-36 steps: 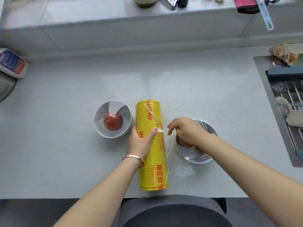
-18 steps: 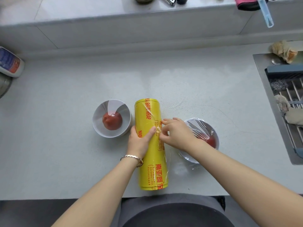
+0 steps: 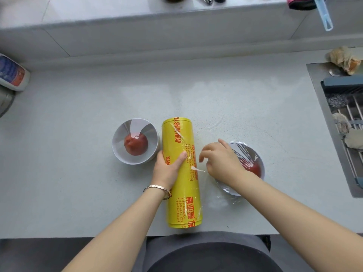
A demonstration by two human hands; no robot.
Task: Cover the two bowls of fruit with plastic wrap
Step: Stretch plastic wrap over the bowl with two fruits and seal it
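Note:
A yellow plastic wrap roll [image 3: 182,193] lies lengthwise on the grey counter between two white bowls. My left hand [image 3: 167,167] grips the roll's middle, thumb on top. The left bowl [image 3: 117,154] is uncovered and holds a red tomato [image 3: 135,144]. The right bowl [image 3: 227,190] has clear film stretched over it and a tomato [image 3: 254,167] inside. My right hand [image 3: 220,160] hovers between the roll and the right bowl, fingers spread and relaxed. A small flap of film [image 3: 197,169] sticks out from the roll toward it.
A sink with a drain rack [image 3: 345,122] is set into the counter at the right, a crumpled cloth [image 3: 345,59] behind it. A labelled bottle [image 3: 11,73] lies at the far left. The counter's front edge [image 3: 59,235] runs just below the roll.
My right hand came from the right bowl to the roll, touched the film edge, then drew back right with its fingers spread. The left hand kept its grip on the roll.

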